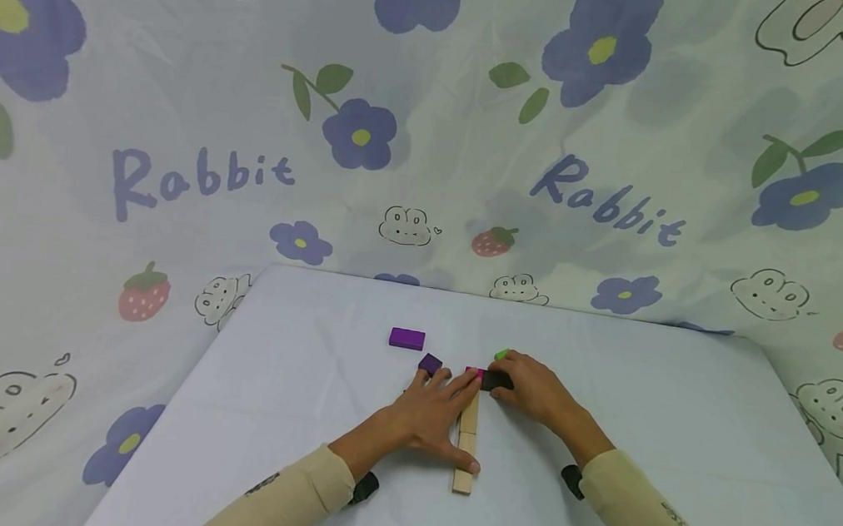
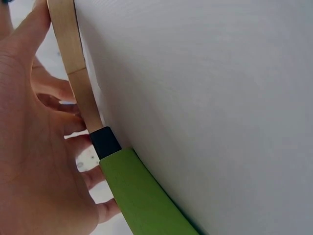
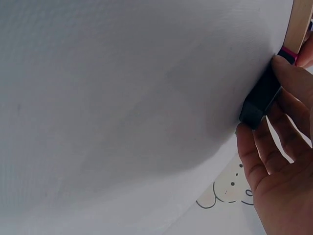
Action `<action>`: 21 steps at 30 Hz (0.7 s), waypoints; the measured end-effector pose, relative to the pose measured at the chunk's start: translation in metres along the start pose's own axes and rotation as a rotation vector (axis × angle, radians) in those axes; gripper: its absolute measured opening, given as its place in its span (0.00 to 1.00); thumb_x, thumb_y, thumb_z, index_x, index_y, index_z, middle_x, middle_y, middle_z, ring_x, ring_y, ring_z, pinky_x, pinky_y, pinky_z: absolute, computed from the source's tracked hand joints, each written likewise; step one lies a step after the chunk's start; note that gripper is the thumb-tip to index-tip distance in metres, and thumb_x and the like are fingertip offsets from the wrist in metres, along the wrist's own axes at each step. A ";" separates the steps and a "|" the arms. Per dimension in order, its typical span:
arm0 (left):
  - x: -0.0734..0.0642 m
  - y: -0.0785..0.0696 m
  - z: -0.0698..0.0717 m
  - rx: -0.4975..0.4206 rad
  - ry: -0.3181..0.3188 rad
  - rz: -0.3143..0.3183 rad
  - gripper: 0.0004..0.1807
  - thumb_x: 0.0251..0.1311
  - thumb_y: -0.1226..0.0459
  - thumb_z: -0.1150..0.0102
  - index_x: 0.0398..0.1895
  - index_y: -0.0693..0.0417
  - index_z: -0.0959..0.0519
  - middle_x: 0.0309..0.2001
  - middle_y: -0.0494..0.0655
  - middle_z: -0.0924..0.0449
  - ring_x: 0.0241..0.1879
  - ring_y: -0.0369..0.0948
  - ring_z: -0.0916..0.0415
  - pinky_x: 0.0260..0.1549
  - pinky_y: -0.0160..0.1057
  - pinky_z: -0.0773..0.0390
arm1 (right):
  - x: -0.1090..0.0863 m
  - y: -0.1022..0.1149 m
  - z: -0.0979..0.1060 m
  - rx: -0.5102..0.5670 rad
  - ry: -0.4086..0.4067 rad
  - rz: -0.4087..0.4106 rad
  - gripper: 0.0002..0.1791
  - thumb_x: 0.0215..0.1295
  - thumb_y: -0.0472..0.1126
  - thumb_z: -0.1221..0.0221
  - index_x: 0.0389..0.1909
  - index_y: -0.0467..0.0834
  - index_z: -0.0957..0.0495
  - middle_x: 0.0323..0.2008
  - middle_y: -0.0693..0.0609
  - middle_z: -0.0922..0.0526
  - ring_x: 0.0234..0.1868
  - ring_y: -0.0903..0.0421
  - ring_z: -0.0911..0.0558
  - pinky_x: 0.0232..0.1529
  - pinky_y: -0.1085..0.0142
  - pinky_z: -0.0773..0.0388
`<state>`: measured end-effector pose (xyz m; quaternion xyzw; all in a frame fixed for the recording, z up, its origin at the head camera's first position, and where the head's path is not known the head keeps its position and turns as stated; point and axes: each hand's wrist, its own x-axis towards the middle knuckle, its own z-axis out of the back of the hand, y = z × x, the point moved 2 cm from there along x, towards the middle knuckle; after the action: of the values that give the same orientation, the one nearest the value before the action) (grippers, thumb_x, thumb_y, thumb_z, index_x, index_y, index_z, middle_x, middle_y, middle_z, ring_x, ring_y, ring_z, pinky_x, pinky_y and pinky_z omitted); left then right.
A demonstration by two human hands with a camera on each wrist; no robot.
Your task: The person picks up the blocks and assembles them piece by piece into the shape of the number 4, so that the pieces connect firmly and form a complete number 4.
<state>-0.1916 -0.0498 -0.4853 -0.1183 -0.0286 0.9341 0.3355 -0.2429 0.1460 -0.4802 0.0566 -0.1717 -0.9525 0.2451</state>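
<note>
A line of plain wooden blocks runs along the white table, with a pink block at its far end. My left hand spreads over this line, thumb on a near block and a fingertip at the pink one. In the left wrist view, a dark block and a green block continue from wooden blocks beside the fingers. My right hand grips a black block against the right side of the pink block. A green block shows partly behind the right hand.
A purple block lies further back, left of centre. Closer to the left fingertips is a dark purple cube. The white-covered table meets a printed cloth backdrop behind. Black devices sit under both wrists.
</note>
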 end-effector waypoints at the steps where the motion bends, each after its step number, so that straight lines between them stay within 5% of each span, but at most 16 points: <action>1: 0.000 0.000 0.000 -0.001 -0.002 0.000 0.68 0.45 0.20 0.47 0.83 0.46 0.55 0.82 0.41 0.62 0.77 0.53 0.50 0.68 0.63 0.45 | 0.000 0.000 0.000 0.001 0.000 -0.002 0.19 0.60 0.40 0.28 0.52 0.40 0.17 0.48 0.49 0.18 0.46 0.53 0.21 0.55 0.54 0.22; 21: 0.001 0.000 0.000 0.006 -0.003 -0.004 0.68 0.45 0.20 0.47 0.83 0.46 0.56 0.82 0.41 0.62 0.76 0.52 0.49 0.67 0.63 0.44 | 0.003 0.000 0.001 0.005 0.021 0.002 0.19 0.60 0.40 0.28 0.52 0.39 0.17 0.46 0.50 0.17 0.47 0.53 0.19 0.55 0.53 0.22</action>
<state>-0.1924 -0.0497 -0.4857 -0.1157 -0.0265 0.9337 0.3377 -0.2457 0.1452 -0.4798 0.0668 -0.1716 -0.9512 0.2476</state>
